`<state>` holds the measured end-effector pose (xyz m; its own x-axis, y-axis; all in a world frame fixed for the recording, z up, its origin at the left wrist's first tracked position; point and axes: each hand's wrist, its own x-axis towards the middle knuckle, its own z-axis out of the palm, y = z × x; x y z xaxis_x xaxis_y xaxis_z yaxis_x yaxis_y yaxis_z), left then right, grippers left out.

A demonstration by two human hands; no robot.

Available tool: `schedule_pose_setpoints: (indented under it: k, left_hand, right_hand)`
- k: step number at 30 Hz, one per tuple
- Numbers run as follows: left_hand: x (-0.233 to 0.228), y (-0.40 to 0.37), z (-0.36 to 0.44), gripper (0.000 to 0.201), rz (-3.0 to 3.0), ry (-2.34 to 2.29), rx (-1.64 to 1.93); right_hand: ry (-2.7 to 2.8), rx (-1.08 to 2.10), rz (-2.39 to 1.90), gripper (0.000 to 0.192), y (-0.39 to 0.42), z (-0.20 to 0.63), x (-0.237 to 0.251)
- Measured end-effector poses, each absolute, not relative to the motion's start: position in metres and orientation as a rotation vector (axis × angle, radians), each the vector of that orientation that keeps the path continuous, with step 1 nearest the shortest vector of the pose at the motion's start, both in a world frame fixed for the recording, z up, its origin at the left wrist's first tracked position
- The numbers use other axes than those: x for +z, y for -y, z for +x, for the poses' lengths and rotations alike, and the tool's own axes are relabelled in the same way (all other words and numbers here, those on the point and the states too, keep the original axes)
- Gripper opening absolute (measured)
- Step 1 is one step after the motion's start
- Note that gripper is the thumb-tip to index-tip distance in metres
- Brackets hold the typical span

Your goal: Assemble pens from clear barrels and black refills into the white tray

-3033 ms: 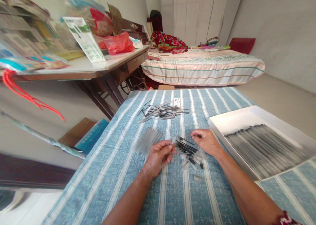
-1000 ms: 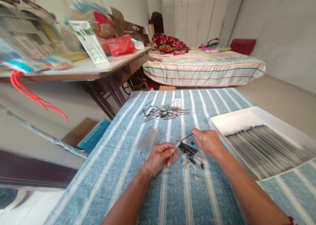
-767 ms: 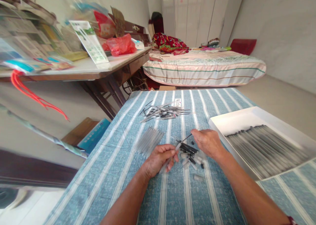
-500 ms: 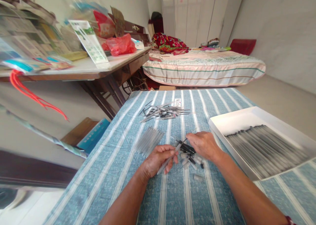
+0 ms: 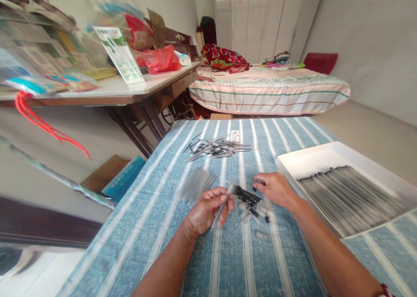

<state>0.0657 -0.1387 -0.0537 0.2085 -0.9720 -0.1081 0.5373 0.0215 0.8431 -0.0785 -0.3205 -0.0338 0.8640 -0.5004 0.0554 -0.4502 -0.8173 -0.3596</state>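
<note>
My left hand [image 5: 207, 209] grips a clear pen barrel [image 5: 222, 205] that slants up to the right. My right hand [image 5: 275, 188] rests on the striped cloth just right of a small heap of black refills and clear caps [image 5: 250, 203]; its fingertips pinch together near a small black piece, and I cannot tell whether they hold it. A bundle of clear barrels [image 5: 196, 184] lies left of my left hand. A scattered pile of thin refills and tubes [image 5: 215, 148] lies farther back on the table.
A white tray [image 5: 306, 160] filled with rows of assembled pens sits at the right. The blue striped tablecloth [image 5: 234, 262] covers the table. A cluttered wooden desk [image 5: 107, 88] stands at left, a bed [image 5: 270, 88] behind.
My right hand brought a thin black refill to the barrel in my left hand and pushed it in, then drew back to the right. The barrel now tilts lower.
</note>
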Motion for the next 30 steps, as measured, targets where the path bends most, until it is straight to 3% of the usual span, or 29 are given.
schedule_pose_setpoints:
  k: [4,8,15,19,30]
  left_hand:
    - [-0.0529,0.1391,0.0645,0.017,0.933,0.619,-1.322]
    - [-0.0537,0.1392,0.0640,0.018,0.934,0.641,-1.366]
    - [-0.0545,0.1384,0.0629,0.019,0.959,0.654,-1.443]
    - [-0.0542,0.1387,0.0629,0.019,0.961,0.652,-1.471]
    - [-0.0532,0.1383,0.0623,0.018,0.984,0.704,-1.502]
  right_hand:
    - [-0.726,-0.023,-2.802,0.018,0.3132,-0.0726,-0.0403]
    - [-0.696,-0.049,-2.732,0.016,0.3142,-0.0711,-0.0439]
    - [-0.396,-0.212,-1.947,0.017,0.3153,-0.0756,-0.0368]
    - [-0.337,-0.252,-1.704,0.020,0.3112,-0.0761,-0.0357]
    - [-0.307,-0.236,-1.664,0.021,0.3109,-0.0777,-0.0343]
